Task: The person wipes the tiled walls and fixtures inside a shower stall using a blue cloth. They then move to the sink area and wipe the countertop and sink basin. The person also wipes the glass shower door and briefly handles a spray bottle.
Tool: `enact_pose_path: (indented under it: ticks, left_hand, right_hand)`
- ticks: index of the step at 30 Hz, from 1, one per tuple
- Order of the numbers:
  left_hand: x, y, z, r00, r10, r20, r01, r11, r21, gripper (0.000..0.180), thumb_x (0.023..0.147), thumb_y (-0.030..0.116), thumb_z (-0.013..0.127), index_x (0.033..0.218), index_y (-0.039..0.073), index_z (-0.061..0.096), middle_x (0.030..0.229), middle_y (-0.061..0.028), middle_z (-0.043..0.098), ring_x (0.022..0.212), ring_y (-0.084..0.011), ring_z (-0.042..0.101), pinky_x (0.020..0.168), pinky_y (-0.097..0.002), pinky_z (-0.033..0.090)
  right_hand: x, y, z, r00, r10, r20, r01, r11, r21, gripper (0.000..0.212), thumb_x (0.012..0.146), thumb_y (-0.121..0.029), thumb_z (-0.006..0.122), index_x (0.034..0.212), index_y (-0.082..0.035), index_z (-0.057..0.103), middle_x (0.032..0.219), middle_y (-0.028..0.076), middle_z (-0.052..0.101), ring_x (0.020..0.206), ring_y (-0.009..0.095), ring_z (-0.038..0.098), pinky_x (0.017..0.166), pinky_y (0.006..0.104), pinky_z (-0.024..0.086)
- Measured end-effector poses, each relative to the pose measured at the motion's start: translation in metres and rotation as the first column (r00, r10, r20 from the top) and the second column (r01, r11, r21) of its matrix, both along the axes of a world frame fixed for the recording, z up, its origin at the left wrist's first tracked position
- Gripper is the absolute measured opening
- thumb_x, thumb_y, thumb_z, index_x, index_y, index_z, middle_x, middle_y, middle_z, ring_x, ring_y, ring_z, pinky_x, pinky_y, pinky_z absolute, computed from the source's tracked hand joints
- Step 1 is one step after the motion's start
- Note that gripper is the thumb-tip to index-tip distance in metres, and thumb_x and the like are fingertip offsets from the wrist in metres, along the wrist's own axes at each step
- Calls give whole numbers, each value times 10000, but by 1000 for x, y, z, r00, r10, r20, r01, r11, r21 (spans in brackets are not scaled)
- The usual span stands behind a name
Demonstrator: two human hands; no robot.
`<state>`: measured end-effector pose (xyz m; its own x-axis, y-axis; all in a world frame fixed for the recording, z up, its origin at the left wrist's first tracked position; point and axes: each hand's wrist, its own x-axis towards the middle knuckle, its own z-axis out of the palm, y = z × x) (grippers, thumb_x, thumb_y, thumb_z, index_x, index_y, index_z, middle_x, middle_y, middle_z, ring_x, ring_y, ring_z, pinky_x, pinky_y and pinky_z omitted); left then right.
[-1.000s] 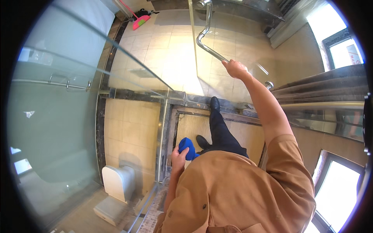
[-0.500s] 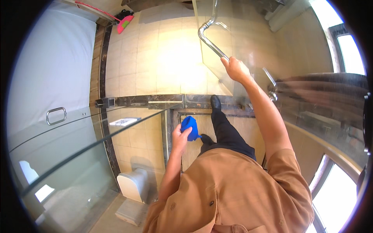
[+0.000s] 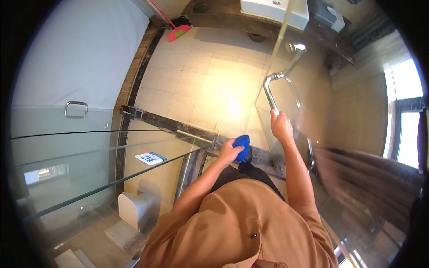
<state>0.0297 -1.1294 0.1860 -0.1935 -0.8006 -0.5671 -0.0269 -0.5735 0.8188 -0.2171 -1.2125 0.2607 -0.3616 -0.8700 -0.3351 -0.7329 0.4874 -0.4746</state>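
Note:
My right hand (image 3: 281, 126) is closed around the lower end of a bent chrome handle (image 3: 269, 91) on a clear glass panel. Farther back, the metal runs on to a round fitting (image 3: 295, 47). My left hand (image 3: 229, 152) pinches a bunched blue cloth (image 3: 242, 144) in front of my waist, apart from the glass. Part of the cloth hides behind the fingers and thumb. One dark shoe shows just beyond it.
Glass panes (image 3: 103, 187) with a white-and-blue sign (image 3: 151, 158) stand at my left, with a toilet (image 3: 131, 210) behind them. A dark stone sill (image 3: 170, 123) crosses the floor. Far off are a pink broom (image 3: 179, 32) and a white basin (image 3: 292, 17).
The view has turned and now takes in the basin. My left hand has moved right with the blue cloth. My right hand still grips the handle, which now appears lower in view.

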Motion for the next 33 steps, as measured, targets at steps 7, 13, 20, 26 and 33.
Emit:
enact_pose_path:
  ticks: [7,13,20,26,33]
  left_hand:
    - [-40,-67,-15,915,-240,324,289,951,-111,309,854,172,762,1071,-37,692,907,-151,738,796,-212,710,733,-363,560]
    - [-36,-141,-22,767,-266,584,456,866,-204,349,815,265,774,1019,-7,697,918,-226,723,868,-343,727,769,-436,555]
    - [51,-237,-98,805,-149,574,337,911,-237,341,824,275,677,1062,31,688,1013,-246,715,973,-408,694,855,-474,548]
    - [179,-274,-153,719,-52,694,87,996,-15,389,800,236,672,1113,6,700,1093,-259,714,1067,-429,676,926,-487,536]
    - [276,-261,-144,671,-103,735,56,995,88,340,747,184,704,988,-57,716,1010,-303,714,985,-455,694,878,-489,546]
  right_hand:
    - [7,-15,6,999,30,-15,-30,999,19,559,1031,-510,476,1051,30,617,960,351,689,973,538,659,859,600,515]
    - [21,-40,13,993,77,-88,-79,997,-20,518,1034,-489,490,1001,18,597,881,338,691,878,535,675,796,610,526]
    - [27,-84,10,974,89,-210,-104,993,-62,478,1030,-457,521,915,4,570,787,313,680,766,524,673,707,595,538]
    - [20,-90,8,959,33,-282,-56,996,-73,441,1010,-414,574,877,6,575,758,285,673,734,500,668,673,580,526]
    - [14,-94,5,963,-20,-267,0,997,-72,381,979,-390,626,902,-18,590,769,236,686,737,459,677,675,557,531]
